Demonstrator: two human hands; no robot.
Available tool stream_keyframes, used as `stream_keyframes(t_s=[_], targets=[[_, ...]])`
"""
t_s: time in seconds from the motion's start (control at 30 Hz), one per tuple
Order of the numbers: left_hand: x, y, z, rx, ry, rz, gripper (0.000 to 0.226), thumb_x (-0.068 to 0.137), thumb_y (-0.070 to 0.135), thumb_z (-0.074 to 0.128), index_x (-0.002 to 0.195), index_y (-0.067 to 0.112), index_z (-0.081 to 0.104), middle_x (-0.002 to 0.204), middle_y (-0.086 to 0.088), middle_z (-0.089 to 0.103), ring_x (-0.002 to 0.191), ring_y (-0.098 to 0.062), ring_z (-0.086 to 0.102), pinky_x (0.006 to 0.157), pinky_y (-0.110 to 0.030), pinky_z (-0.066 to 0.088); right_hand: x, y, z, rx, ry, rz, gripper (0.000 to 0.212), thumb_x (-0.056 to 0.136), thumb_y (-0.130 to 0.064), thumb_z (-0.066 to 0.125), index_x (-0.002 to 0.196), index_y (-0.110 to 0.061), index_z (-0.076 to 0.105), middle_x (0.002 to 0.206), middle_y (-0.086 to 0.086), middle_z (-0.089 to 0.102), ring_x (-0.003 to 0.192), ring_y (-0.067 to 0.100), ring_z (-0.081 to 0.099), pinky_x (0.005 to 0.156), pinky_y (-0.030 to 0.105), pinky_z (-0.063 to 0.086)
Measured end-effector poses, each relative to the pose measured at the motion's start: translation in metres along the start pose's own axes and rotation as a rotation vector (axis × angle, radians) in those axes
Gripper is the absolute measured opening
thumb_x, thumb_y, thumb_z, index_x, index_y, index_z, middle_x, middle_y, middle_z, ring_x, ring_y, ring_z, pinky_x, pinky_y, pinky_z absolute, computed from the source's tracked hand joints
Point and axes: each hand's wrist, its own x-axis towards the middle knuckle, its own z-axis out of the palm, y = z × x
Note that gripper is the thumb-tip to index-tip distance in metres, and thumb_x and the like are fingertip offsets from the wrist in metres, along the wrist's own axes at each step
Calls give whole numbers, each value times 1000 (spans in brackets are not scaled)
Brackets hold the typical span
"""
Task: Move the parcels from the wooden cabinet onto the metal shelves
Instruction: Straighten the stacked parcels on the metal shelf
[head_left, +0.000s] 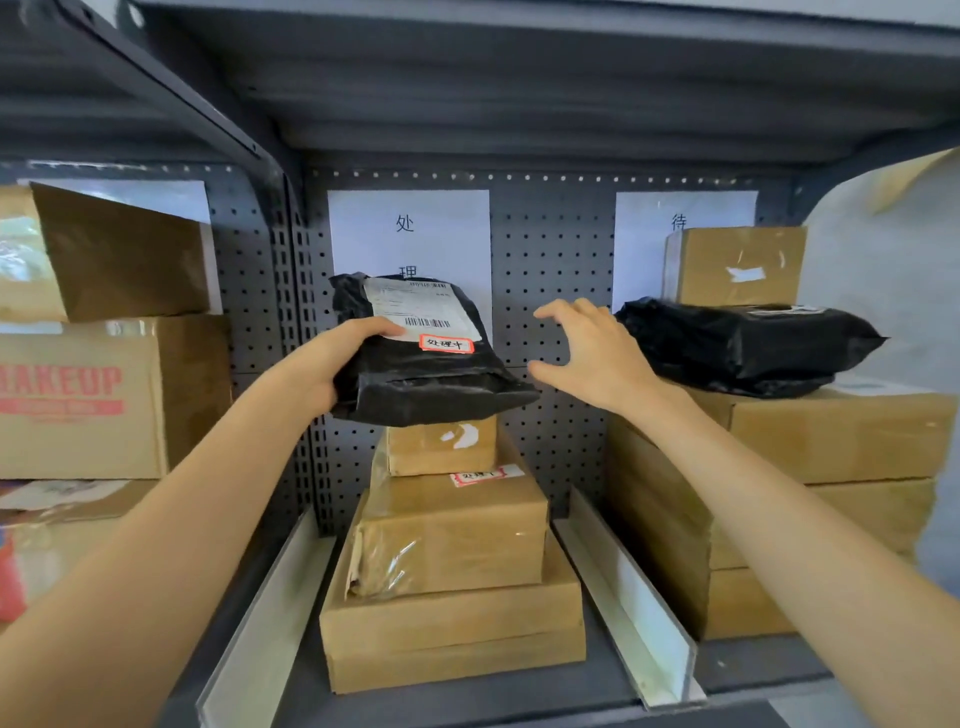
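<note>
On the metal shelf (467, 701), a stack of brown boxes (452, 587) stood in the middle bay, one bearing a red-bordered sticker. Above it the left hand (332, 358) gripped a black parcel (426, 358), labelled with a barcode and "处理中". The right hand (592, 353) hovered beside it, fingers spread, holding nothing. A carton (83, 400) at left read "MAKEUP".

Parcel storeroom – metal shelves (519, 691) (pegboard-backed), stacked cartons (452, 618), labelled bays.
</note>
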Motion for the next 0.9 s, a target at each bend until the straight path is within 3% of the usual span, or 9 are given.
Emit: stream_keyframes(t_s=[0.07,0.13,0.2,0.33,0.5,0.67,0.73,0.83,0.9], targets=[[9,-1,1,1,16,-11,16,85,24,68,92,13,59,69,-5,71,66,-20,65,49,-24,55,5,2,3,-11,-7,2,57,87,-38,64,138,-22,42,137,7,46,126,27,41,101,41,38],[20,-1,1,18,35,-18,22,83,25,69,97,12,60,87,-9,69,75,-23,64,66,-32,55,9,4,6,-26,-18,2,58,87,-38,63,138,-22,42,137,7,46,126,27,41,100,40,37],[27,0,1,58,67,-11,23,81,25,71,95,11,58,92,-11,67,77,-25,64,74,-35,53,12,5,9,-51,-30,-3,58,88,-38,63,140,-22,41,137,7,45,127,28,40,100,39,36],[39,3,7,137,88,49,44,83,21,69,118,2,52,90,-12,64,73,-24,62,59,-31,50,14,6,15,-131,-68,-17,60,89,-37,62,142,-22,38,141,8,43,130,28,37,105,41,32],[41,-1,9,209,89,79,53,85,21,68,127,-3,47,96,-15,63,71,-22,61,51,-28,46,15,6,22,-154,-69,-21,60,89,-36,63,142,-21,38,141,7,44,130,27,38,103,38,34],[39,-1,1,170,134,106,35,85,28,69,106,1,59,78,-8,65,63,-19,62,47,-23,47,15,5,24,-157,-77,-18,61,88,-36,64,142,-22,38,139,7,45,127,27,40,101,37,36],[37,0,-5,188,175,174,34,85,31,69,102,4,59,84,-8,66,74,-23,63,61,-27,51,12,3,22,-153,-76,-16,62,88,-36,64,142,-21,38,139,7,45,127,27,40,101,37,36],[30,1,-13,271,239,286,53,84,35,68,128,7,54,130,-10,56,116,-27,53,98,-41,46,8,-2,15,-145,-69,-19,61,89,-34,64,142,-21,38,139,8,45,127,28,39,101,38,35],[19,1,-16,360,283,387,54,87,33,66,134,11,51,140,-8,48,125,-26,47,105,-40,39,4,-7,9,-139,-60,-22,59,90,-33,62,142,-20,38,138,9,44,128,29,38,101,39,33]])
